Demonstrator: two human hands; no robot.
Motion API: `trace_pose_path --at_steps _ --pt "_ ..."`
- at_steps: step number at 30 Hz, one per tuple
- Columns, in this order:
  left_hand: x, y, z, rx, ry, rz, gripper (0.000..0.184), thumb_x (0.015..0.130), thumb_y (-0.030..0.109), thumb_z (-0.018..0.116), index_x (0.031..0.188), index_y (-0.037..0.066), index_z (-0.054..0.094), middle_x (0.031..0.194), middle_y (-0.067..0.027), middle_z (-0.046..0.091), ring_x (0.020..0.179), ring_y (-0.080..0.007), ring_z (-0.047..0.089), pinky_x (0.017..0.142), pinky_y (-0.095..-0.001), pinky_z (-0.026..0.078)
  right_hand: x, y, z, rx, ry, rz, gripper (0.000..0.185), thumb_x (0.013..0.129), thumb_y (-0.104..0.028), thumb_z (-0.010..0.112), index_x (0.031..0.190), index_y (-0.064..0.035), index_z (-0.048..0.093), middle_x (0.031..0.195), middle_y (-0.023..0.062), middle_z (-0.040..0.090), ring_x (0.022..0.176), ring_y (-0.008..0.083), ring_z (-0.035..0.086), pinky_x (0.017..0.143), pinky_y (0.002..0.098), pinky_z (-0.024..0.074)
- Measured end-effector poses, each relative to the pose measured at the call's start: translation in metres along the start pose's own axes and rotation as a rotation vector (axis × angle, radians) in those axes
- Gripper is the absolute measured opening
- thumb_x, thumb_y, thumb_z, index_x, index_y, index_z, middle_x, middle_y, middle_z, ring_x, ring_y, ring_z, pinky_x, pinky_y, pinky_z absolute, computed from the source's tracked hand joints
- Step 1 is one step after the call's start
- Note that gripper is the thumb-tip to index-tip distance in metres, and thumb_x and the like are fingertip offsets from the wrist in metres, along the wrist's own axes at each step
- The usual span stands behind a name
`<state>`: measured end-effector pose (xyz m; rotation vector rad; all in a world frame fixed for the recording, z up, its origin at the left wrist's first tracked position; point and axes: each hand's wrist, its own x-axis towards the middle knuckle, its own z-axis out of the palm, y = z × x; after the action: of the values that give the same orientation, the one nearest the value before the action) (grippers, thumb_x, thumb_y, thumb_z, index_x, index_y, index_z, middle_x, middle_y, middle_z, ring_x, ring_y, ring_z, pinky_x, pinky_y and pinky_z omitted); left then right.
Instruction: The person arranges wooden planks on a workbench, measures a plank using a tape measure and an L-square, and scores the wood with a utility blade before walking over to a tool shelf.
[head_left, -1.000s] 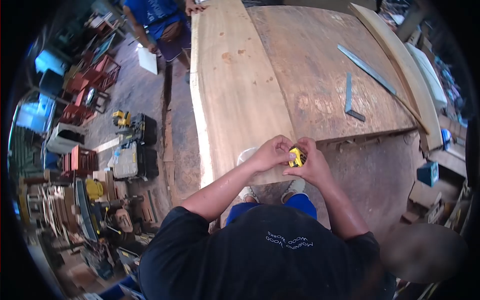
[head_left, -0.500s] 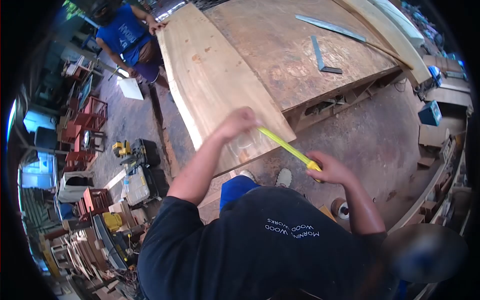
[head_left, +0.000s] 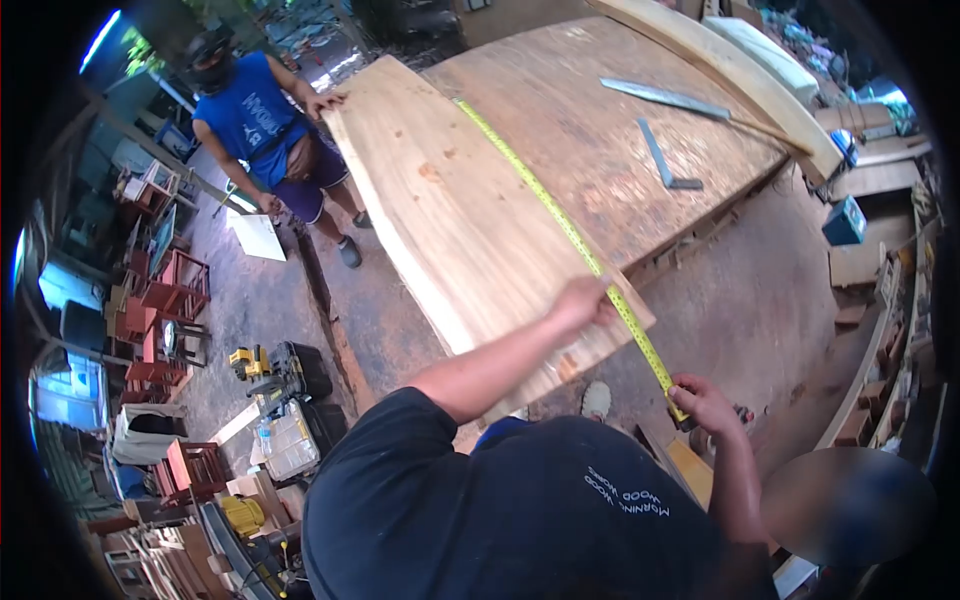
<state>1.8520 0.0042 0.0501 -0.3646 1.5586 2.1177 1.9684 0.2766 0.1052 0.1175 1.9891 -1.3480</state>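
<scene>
A yellow tape measure (head_left: 541,200) has its blade drawn out along the right long edge of a wide wooden slab (head_left: 450,210). My left hand (head_left: 582,304) is closed at the blade near the slab's close end, its fingertips on the tape. Farther right and beyond that end, my right hand (head_left: 704,404) is wrapped around the tape's case, which is mostly hidden in the palm. The blade's far tip lies near the slab's far end.
A worktable (head_left: 560,75) beside the slab bears a metal square (head_left: 655,155) and a long metal blade with a wooden handle (head_left: 665,97). A co-worker (head_left: 255,120) touches the slab's far left corner. Power tools (head_left: 262,368) and red stools (head_left: 180,285) stand left.
The tape's blade has run out far along the slab. Both my hands have shifted right and closer to my body. The co-worker still touches the slab.
</scene>
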Motion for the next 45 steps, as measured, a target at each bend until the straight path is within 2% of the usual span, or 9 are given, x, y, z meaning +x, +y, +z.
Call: trace_pose_path --at_steps 2,6,8,9,13,16,19,27,45 --pt "0.007 0.014 -0.021 -0.016 0.009 0.027 0.031 0.099 0.029 0.044 0.086 0.004 0.058 0.075 -0.0069 0.059 0.061 -0.0152 0.057 0.058 -0.0310 0.051 0.008 -0.014 0.017 -0.017 0.016 0.011 0.030 0.086 -0.024 0.062 0.105 -0.0022 0.061 0.077 -0.0011 0.056 0.070 0.0094 0.051 0.061 0.0267 0.0439" --pt "0.086 0.100 -0.132 -0.060 0.410 0.371 0.028 0.097 0.023 0.046 0.079 0.004 0.058 0.064 -0.0060 0.055 0.054 -0.0166 0.048 0.050 -0.0322 0.039 -0.048 0.046 0.004 0.008 -0.138 0.120 0.039 0.082 -0.029 0.069 0.110 -0.0042 0.060 0.088 -0.0013 0.059 0.079 0.0085 0.052 0.067 0.0258 0.0453" --pt "0.100 0.148 -0.182 -0.022 0.608 0.476 0.032 0.098 0.026 0.044 0.081 0.002 0.058 0.067 -0.0082 0.058 0.059 -0.0184 0.057 0.054 -0.0342 0.047 -0.085 0.122 -0.013 -0.025 -0.146 0.186 0.046 0.080 -0.029 0.070 0.116 -0.0021 0.058 0.093 -0.0018 0.060 0.083 0.0081 0.053 0.071 0.0264 0.0459" --pt "0.134 0.154 -0.227 0.016 0.605 0.482 0.032 0.098 0.027 0.046 0.086 -0.001 0.058 0.074 -0.0107 0.060 0.064 -0.0200 0.061 0.057 -0.0344 0.052 -0.105 0.099 -0.006 0.056 -0.090 0.251 0.038 0.080 -0.025 0.069 0.109 -0.0011 0.062 0.092 0.0020 0.065 0.088 0.0112 0.058 0.079 0.0278 0.0467" --pt "0.131 0.150 -0.205 0.053 0.545 0.387 0.027 0.095 0.025 0.053 0.098 -0.001 0.057 0.079 -0.0090 0.061 0.066 -0.0190 0.061 0.060 -0.0320 0.054 -0.059 0.041 0.008 0.080 -0.091 0.128 0.036 0.084 -0.026 0.064 0.109 -0.0002 0.063 0.086 0.0010 0.063 0.081 0.0105 0.056 0.072 0.0263 0.0456" --pt "0.113 0.134 -0.168 0.150 0.562 0.360 0.055 0.091 0.010 0.057 0.139 -0.003 0.034 0.080 -0.0104 0.061 0.062 -0.0155 0.059 0.052 -0.0281 0.052 0.016 -0.044 0.020 0.202 -0.145 0.097 0.029 0.088 -0.030 0.059 0.097 -0.0026 0.065 0.084 0.0019 0.064 0.074 0.0114 0.056 0.065 0.0259 0.0450" --pt "0.121 0.126 -0.165 0.012 0.504 0.413 0.074 0.090 0.006 0.058 0.148 0.004 0.013 0.076 -0.0039 0.059 0.060 -0.0101 0.056 0.051 -0.0245 0.050 0.098 -0.079 0.022 0.269 -0.251 -0.018 0.031 0.091 -0.031 0.053 0.094 -0.0014 0.060 0.081 0.0092 0.064 0.068 0.0175 0.061 0.061 0.0304 0.0495" --pt "0.134 0.150 -0.184 0.103 0.515 0.550 0.074 0.083 -0.003 0.057 0.147 0.001 0.019 0.075 -0.0032 0.056 0.061 -0.0097 0.055 0.055 -0.0243 0.051 0.179 -0.122 0.045 0.328 -0.329 -0.056 0.034 0.093 -0.029 0.049 0.104 0.0021 0.055 0.078 0.0131 0.062 0.063 0.0200 0.062 0.056 0.0322 0.0515" --pt "0.135 0.140 -0.178 0.107 0.539 0.490 0.071 0.084 -0.004 0.056 0.146 0.001 0.023 0.074 -0.0011 0.055 0.060 -0.0083 0.054 0.057 -0.0232 0.051 0.169 -0.126 0.026 0.320 -0.326 -0.005 0.039 0.091 -0.032 0.052 0.105 0.0037 0.057 0.079 0.0139 0.063 0.062 0.0203 0.063 0.055 0.0324 0.0532"
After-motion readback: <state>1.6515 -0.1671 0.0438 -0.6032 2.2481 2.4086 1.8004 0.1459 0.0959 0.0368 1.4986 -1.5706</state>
